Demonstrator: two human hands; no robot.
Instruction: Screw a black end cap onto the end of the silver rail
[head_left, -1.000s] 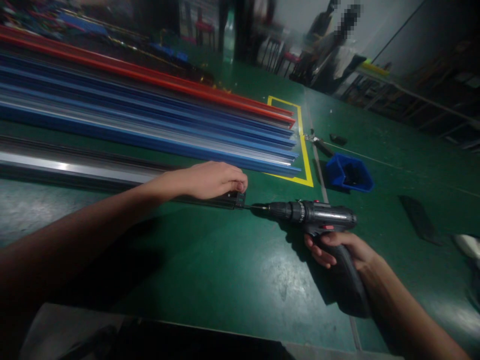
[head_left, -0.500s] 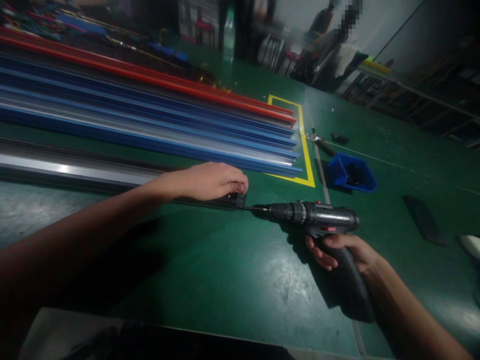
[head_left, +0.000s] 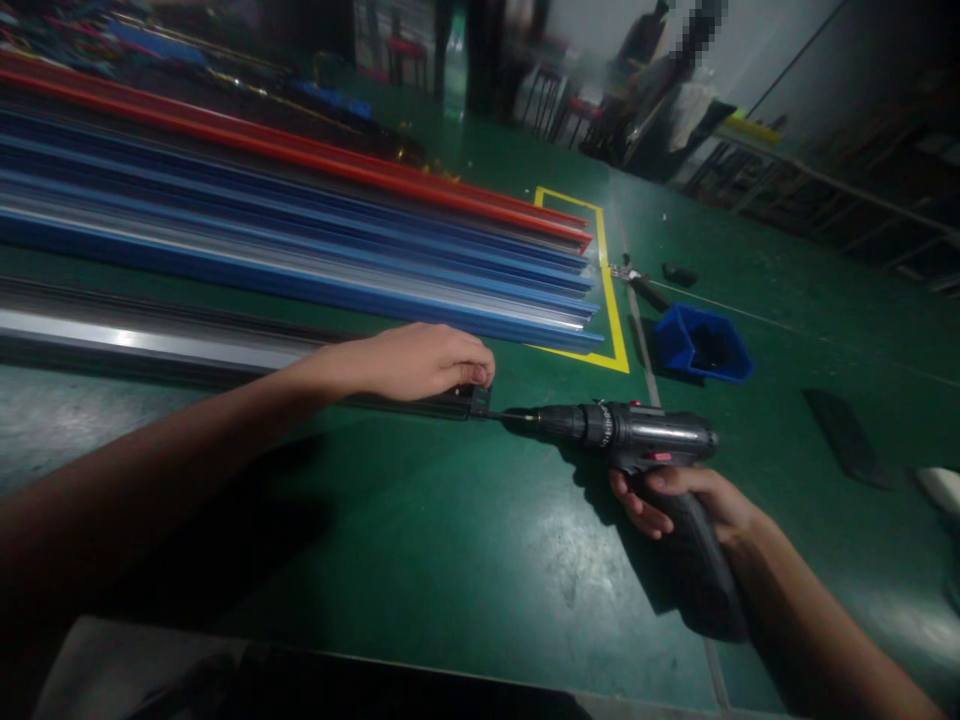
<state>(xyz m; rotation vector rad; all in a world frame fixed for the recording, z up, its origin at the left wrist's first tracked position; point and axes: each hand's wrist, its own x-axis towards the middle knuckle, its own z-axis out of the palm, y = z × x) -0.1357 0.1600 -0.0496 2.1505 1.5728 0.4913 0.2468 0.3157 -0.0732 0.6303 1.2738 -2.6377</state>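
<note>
My left hand (head_left: 435, 362) is closed over the right end of a long dark metal profile (head_left: 165, 345) lying on the green table. A small black end piece (head_left: 480, 402) shows at that end, just under my fingers. In my right hand (head_left: 697, 500) is a black cordless drill (head_left: 637, 435), its handle wrapped by my fingers and its chuck pointing left. The thin bit (head_left: 510, 416) reaches the end piece; whether it sits in a screw is too small to tell.
Blue profiles (head_left: 315, 235) and red profiles (head_left: 337, 160) lie beyond my left hand, ending inside a yellow tape outline (head_left: 619, 330). Right of them are a blue bin (head_left: 697, 345), pliers (head_left: 645, 288) and a dark flat piece (head_left: 847, 440). A bottle (head_left: 454, 70) stands behind.
Almost nothing differs. Both hands, the drill and the profile hold the same places; the view has shifted very slightly.
</note>
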